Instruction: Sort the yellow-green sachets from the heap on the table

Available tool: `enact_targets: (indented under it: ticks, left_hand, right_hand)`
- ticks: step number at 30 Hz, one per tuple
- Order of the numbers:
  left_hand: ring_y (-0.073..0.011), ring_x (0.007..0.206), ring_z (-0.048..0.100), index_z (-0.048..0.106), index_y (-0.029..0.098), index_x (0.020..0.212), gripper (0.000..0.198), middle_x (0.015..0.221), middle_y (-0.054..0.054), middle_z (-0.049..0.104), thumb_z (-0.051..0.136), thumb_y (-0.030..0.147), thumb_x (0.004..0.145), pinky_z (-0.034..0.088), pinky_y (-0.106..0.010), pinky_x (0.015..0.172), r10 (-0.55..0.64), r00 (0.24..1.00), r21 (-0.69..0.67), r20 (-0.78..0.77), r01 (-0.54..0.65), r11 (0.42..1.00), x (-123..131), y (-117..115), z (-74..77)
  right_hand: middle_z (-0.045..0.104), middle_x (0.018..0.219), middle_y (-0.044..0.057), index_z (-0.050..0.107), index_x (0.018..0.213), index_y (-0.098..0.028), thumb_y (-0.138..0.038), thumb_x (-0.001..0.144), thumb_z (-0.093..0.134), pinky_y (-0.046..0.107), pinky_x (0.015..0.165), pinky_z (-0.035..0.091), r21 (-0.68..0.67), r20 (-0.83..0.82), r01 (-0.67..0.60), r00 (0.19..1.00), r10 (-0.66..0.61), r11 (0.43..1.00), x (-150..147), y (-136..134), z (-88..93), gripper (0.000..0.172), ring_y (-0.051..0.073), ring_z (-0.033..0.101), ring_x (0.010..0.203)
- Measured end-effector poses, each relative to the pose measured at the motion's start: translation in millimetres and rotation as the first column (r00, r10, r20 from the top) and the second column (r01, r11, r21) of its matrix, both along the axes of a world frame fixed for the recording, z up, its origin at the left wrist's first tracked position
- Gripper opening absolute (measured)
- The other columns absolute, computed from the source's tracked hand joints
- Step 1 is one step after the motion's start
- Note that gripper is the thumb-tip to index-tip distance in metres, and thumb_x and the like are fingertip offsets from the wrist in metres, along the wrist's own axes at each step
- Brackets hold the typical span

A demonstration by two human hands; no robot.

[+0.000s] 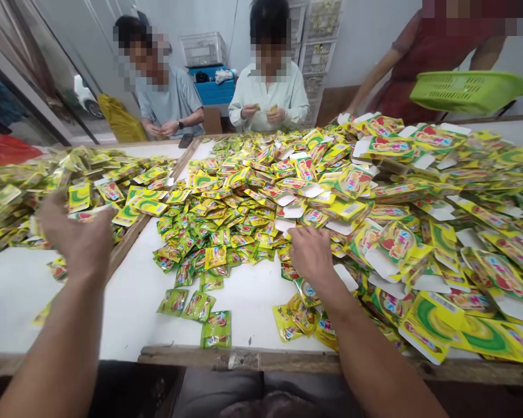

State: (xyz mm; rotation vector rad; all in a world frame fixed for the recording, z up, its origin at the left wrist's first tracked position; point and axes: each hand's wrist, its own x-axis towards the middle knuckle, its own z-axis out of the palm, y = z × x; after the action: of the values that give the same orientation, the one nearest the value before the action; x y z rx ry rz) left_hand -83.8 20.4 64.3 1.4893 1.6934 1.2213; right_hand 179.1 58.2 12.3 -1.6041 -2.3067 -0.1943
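My left hand [76, 235] hovers over the left table near a pile of flattened yellow-green cartons [126, 200], fingers spread and holding nothing. My right hand [311, 252] rests palm down on the heap of small yellow and green sachets [226, 220], its fingertips at a white carton flap [285, 225]; the fingers are curled into the pile and I cannot make out a grip. A few loose green sachets [200, 307] lie on the white table [131, 307] near the front edge.
Flat printed cartons [440, 232] pile high on the right. Two seated people across the table handle sachets. A third person at the back right holds a green plastic basket [468, 90]. A wooden strip [157, 209] divides the two tabletops. Crates stand against the wall.
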Motion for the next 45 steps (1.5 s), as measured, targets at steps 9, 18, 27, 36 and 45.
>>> enact_targets:
  ticks: [9, 18, 27, 36, 45]
  left_hand:
    - [-0.0336, 0.107, 0.050, 0.068, 0.019, 0.096, 0.039, 0.102, -0.013, 0.066, 0.074, 0.029, 0.058, 0.031, -0.046, 0.097, -0.199, 0.904, 0.025, -0.379, 0.225, 0.974, 39, 22, -53.5]
    - [-0.0234, 0.087, 0.065, 0.062, 0.015, 0.109, 0.045, 0.097, -0.010, 0.070, 0.069, 0.034, 0.069, 0.048, -0.032, 0.077, -0.270, 0.705, -0.037, 0.656, 0.388, 0.921, 50, 20, -48.0]
    - [-0.0120, 0.057, 0.062, 0.057, 0.015, 0.088, 0.046, 0.075, -0.001, 0.070, 0.082, 0.027, 0.052, 0.050, -0.022, 0.056, 0.118, 0.528, -0.049, 0.841, -0.143, 0.989, 2, 22, -42.4]
    - [-0.0149, 0.053, 0.061, 0.058, 0.016, 0.087, 0.045, 0.068, -0.002, 0.069, 0.081, 0.025, 0.050, 0.047, -0.023, 0.050, 0.085, 0.598, -0.131, 0.797, 0.034, 0.991, 6, 13, -44.6]
    - [-0.0164, 0.060, 0.059, 0.072, 0.018, 0.083, 0.032, 0.071, -0.001, 0.070, 0.078, 0.031, 0.055, 0.042, -0.022, 0.052, -0.146, 0.912, -0.149, 0.383, 0.217, 0.965, 26, 7, -58.0]
  right_hand:
    - [0.061, 0.096, 0.009, 0.046, 0.120, -0.021, -0.028, 0.082, 0.051, 0.036, 0.075, 0.047, 0.174, -0.692, 0.066, 0.718, 0.074, 0.983, -13, -3, -0.5, 0.038, 0.021, 0.059, 0.081]
    - [0.062, 0.090, 0.003, 0.036, 0.110, -0.025, -0.032, 0.068, 0.068, 0.034, 0.079, 0.051, -0.158, -0.986, -0.403, 0.007, -0.169, 0.901, -60, -3, -10.8, 0.053, 0.017, 0.063, 0.082]
    - [0.051, 0.133, 0.009, 0.044, 0.131, -0.027, -0.030, 0.066, 0.074, 0.050, 0.102, 0.033, -0.353, -0.613, -0.536, 0.752, 0.243, 0.767, -68, 15, -18.6, 0.072, 0.030, 0.044, 0.124]
    - [0.069, 0.096, 0.008, 0.064, 0.098, -0.019, -0.039, 0.072, 0.064, 0.040, 0.081, 0.050, -0.313, -0.814, -0.226, 0.565, -0.137, 0.923, -61, 19, -34.6, 0.032, 0.025, 0.063, 0.092]
    - [0.062, 0.074, 0.000, 0.057, 0.078, -0.020, -0.036, 0.056, 0.075, 0.029, 0.066, 0.050, -0.312, -0.950, -0.337, 0.107, -0.293, 0.888, -27, 16, -10.6, 0.032, 0.014, 0.059, 0.068]
